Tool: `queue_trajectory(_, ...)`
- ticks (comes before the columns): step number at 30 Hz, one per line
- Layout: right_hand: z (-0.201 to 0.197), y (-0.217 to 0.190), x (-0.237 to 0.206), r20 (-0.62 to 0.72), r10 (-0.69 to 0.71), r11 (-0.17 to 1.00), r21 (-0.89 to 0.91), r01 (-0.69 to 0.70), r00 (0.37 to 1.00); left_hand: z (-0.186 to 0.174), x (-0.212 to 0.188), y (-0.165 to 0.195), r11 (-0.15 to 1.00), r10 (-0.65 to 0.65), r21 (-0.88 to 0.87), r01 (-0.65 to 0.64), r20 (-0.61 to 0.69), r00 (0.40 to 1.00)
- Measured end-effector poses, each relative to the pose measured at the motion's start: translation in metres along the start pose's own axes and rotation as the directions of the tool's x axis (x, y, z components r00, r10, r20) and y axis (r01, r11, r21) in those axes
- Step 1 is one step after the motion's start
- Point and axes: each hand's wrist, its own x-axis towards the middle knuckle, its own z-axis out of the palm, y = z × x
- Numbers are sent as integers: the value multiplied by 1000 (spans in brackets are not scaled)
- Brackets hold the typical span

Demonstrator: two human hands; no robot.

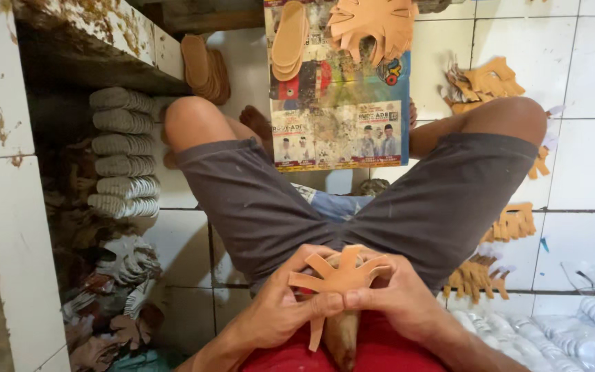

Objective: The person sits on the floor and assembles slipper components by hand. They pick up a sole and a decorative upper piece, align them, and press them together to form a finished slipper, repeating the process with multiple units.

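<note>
— Holding what, those two hands?
— A tan strappy cut-out (339, 275), flat leather with many arms. It sits over a wooden form (342, 337) in the person's lap, above the red shirt.
— How do the hands grip it?
— The left hand (280, 310) and right hand (401, 296) both pinch it, fingers closed tight on the piece, thumbs meeting in the middle.
— What is around?
— Grey shorts (263, 207), a printed board (339, 96) between the knees with tan soles (289, 40) and more cut-outs (373, 24) on it, and stacked grey soles (124, 151) by the left knee
</note>
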Motion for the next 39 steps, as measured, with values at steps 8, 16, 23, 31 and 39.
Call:
queue_trajectory(8, -13, 14, -17, 6, -176, 974, 143, 173, 984, 0, 8, 12, 960, 76, 265, -87, 52, 996)
queue_trajectory(16, -34, 36, -28, -21, -234, 941, 248, 231, 972, 4, 3, -19, 1000, -21, 15, 23, -115, 993)
queue_trajectory(23, -42, 51, -26, -56, -223, 890, 396, 227, 973, -10, 7, -23, 997, -19, 76, 22, -34, 999)
queue_trajectory(31, -28, 14, 11, -129, -160, 924, 328, 195, 979, -35, 34, -65, 935, 134, -320, -150, -72, 988)
queue_trajectory(39, -1, -18, 38, -94, -275, 951, 122, 285, 957, -41, 48, -56, 856, -94, -513, -70, -288, 953)
